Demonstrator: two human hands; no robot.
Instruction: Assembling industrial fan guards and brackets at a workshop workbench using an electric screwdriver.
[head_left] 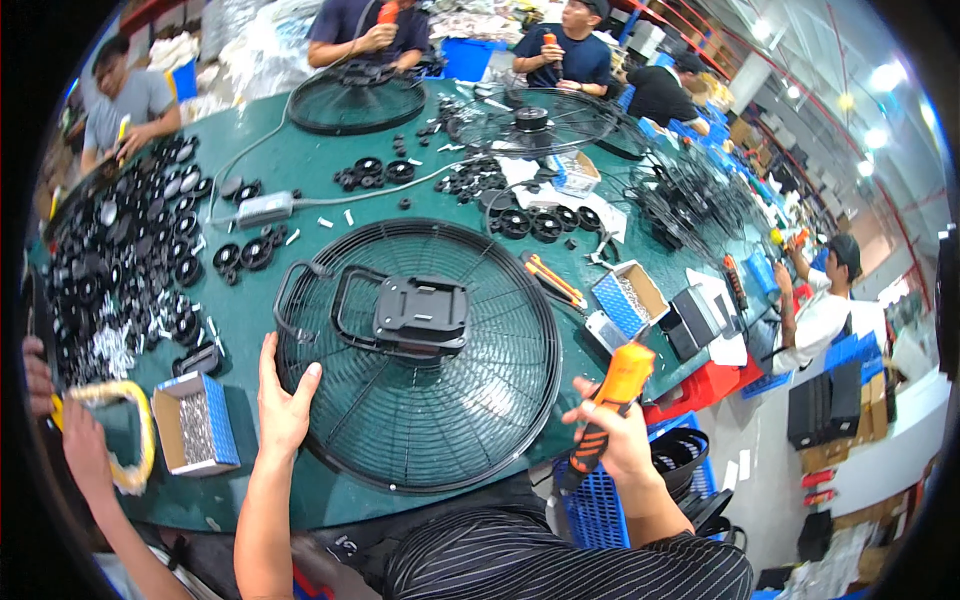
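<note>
Held the left hand [285, 405] at the left rim of the round black fan cage [460, 390], fingers spread, thumb apart; could not tell contact from a slight gap. Saw the cage lying flat by the table's [290, 505] front edge, with a black bracket [422, 312] on top, long axis left to right, loop handle nearer the left hand. Gripped the orange screwdriver [622, 382] in the right hand [628, 440], fingers curled around it, beyond the right rim, across bare mesh from the bracket. Noted 2 screw boxes: 1 on the left [222, 430], 1 past the cage's right side [614, 305].
</note>
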